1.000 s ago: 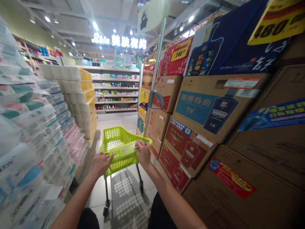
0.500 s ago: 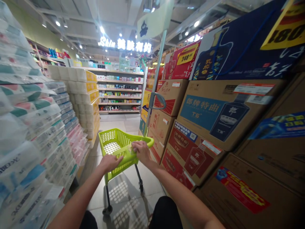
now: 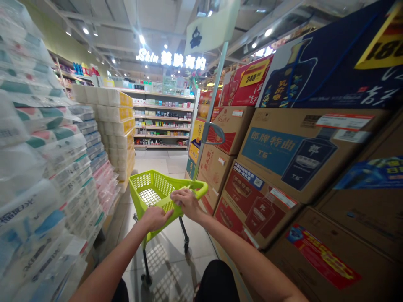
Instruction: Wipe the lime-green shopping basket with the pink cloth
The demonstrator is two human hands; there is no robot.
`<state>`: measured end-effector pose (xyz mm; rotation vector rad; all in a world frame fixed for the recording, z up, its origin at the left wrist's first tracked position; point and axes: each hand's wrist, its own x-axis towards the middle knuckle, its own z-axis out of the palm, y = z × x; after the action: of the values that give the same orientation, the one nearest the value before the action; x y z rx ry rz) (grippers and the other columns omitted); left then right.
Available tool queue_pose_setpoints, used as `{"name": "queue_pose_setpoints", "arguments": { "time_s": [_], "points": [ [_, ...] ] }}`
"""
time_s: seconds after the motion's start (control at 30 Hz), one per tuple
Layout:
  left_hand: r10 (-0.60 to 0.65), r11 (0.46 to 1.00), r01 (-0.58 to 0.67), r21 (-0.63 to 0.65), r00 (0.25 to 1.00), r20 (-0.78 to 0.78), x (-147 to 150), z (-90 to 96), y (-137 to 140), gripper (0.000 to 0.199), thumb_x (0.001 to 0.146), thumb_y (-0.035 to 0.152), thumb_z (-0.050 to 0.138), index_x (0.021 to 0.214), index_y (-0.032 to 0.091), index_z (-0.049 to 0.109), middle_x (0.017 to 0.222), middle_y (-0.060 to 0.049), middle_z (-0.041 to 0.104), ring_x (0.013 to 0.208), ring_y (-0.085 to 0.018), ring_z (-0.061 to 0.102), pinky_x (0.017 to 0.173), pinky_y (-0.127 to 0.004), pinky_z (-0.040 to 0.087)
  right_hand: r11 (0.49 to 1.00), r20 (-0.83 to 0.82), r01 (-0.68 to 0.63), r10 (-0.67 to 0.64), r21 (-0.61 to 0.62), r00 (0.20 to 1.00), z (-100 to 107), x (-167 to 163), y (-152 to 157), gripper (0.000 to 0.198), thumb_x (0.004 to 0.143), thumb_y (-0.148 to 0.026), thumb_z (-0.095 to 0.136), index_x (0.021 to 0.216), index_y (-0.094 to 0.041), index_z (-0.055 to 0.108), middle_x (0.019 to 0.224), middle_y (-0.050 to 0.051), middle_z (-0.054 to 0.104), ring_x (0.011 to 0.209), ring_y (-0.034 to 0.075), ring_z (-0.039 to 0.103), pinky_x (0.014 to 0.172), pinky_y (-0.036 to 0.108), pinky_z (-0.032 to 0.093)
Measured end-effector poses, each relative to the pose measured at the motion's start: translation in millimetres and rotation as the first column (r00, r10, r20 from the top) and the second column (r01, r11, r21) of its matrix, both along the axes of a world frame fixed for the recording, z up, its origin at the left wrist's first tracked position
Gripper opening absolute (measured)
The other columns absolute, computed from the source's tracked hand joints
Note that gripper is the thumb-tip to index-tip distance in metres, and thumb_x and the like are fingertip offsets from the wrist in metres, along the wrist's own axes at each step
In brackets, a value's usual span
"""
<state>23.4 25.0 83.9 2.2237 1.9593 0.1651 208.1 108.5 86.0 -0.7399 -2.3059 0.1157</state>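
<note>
While both hands, left & right, wrap tight on the cart near edge, it sits between boxes & packs.

Pale tiled floor carries the green cart, stacked cartons and tissue packs

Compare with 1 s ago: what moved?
The green cart rolled forward along the aisle and swung slightly right; the left hand slid inward toward the right hand. Both keep their grip on the handle. The basket stays empty.
</note>
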Motion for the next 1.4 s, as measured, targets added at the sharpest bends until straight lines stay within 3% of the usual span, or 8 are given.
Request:
{"name": "queue_pose_setpoints", "arguments": {
  "time_s": [0.37,0.53,0.67,0.87,0.97,1.1,1.2,1.4],
  "points": [
    [0.054,0.995,-0.061,0.081,0.995,0.082,6.0,-5.1,-10.2,0.074,0.086,0.069,0.032,0.138,0.018,0.041,0.099,-0.011,0.073,0.093,-0.029,0.068,0.076,-0.035,0.046,0.983,-0.059,-0.176,0.174,-0.044,0.983,3.9,-9.6,-54.0,0.045,0.072,0.0,0.041,0.108,-0.02,0.059,0.103,0.006,0.066,0.1,0.02,0.06,0.09,0.034,0.047],
    [0.027,0.995,-0.036,0.092,0.995,0.099,1.8,-3.5,-14.5,0.052,0.09,0.059,0.034,0.118,0.026,0.063,0.104,-0.008,0.074,0.097,-0.028,0.068,0.078,-0.033,0.045,0.993,-0.047,-0.094,0.091,-0.076,0.995,34.0,7.4,-54.6,0.042,0.066,-0.008,0.056,0.106,-0.021,0.058,0.117,0.008,0.059,0.103,0.021,0.06,0.087,0.033,0.051],
    [-0.044,0.995,0.032,0.097,0.991,0.123,-2.6,-1.6,-19.7,0.046,0.089,0.053,0.039,0.124,0.033,0.06,0.111,-0.003,0.073,0.098,-0.025,0.067,0.078,-0.031,0.045,0.942,-0.237,0.267,-0.217,0.203,0.947,91.2,21.3,-35.2,0.004,0.08,-0.02,0.06,0.076,-0.021,0.059,0.142,0.008,0.045,0.137,0.03,0.035,0.112,0.053,0.031],
    [-0.059,0.993,0.049,0.105,0.993,0.102,-12.6,-3.9,-27.4,0.045,0.089,0.05,0.041,0.125,0.032,0.061,0.107,-0.004,0.074,0.095,-0.026,0.068,0.075,-0.031,0.045,0.839,-0.23,0.378,-0.308,0.392,0.923,135.7,13.3,-10.2,0.019,0.082,-0.008,0.046,0.075,-0.018,0.061,0.158,0.0,0.024,0.149,0.03,-0.006,0.115,0.066,-0.002],
    [-0.062,0.992,0.052,0.111,0.994,0.086,-18.7,-4.6,-31.5,0.045,0.089,0.05,0.041,0.126,0.033,0.06,0.108,-0.003,0.074,0.094,-0.026,0.068,0.074,-0.03,0.045,0.877,-0.184,0.329,-0.28,0.349,0.942,126.1,1.1,-20.5,0.014,0.082,-0.011,0.052,0.075,-0.018,0.061,0.158,0.0,0.025,0.149,0.032,-0.004,0.113,0.069,-0.001],
    [-0.034,0.996,0.031,0.08,0.999,0.041,-27.6,-6.5,-34.9,0.043,0.088,0.049,0.042,0.123,0.033,0.061,0.105,-0.002,0.074,0.095,-0.025,0.067,0.075,-0.03,0.045,0.987,0.082,-0.072,0.06,0.145,0.995,85.8,-21.5,-59.9,0.026,0.084,-0.037,0.064,0.105,-0.022,0.062,0.146,0.008,0.046,0.143,0.033,0.029,0.113,0.066,0.016],
    [0.003,0.998,-0.003,0.055,1.0,0.008,-33.9,-10.4,-35.3,0.039,0.087,0.049,0.044,0.105,0.026,0.069,0.099,-0.005,0.074,0.095,-0.027,0.066,0.078,-0.032,0.046,0.955,0.236,-0.286,0.298,-0.083,0.925,47.4,-36.5,-82.0,0.046,0.082,-0.042,0.068,0.123,-0.024,0.056,0.124,0.008,0.064,0.12,0.027,0.057,0.105,0.051,0.04],
    [0.02,0.997,-0.018,0.069,1.0,-0.02,-37.8,-11.0,-42.7,0.037,0.087,0.047,0.046,0.104,0.022,0.067,0.099,-0.008,0.073,0.098,-0.026,0.065,0.083,-0.033,0.044,0.865,0.166,-0.487,0.501,-0.119,0.849,14.8,-33.7,-79.6,0.036,0.09,-0.013,0.054,0.124,-0.024,0.059,0.132,0.007,0.057,0.123,0.019,0.054,0.102,0.034,0.045]
  ]
}}
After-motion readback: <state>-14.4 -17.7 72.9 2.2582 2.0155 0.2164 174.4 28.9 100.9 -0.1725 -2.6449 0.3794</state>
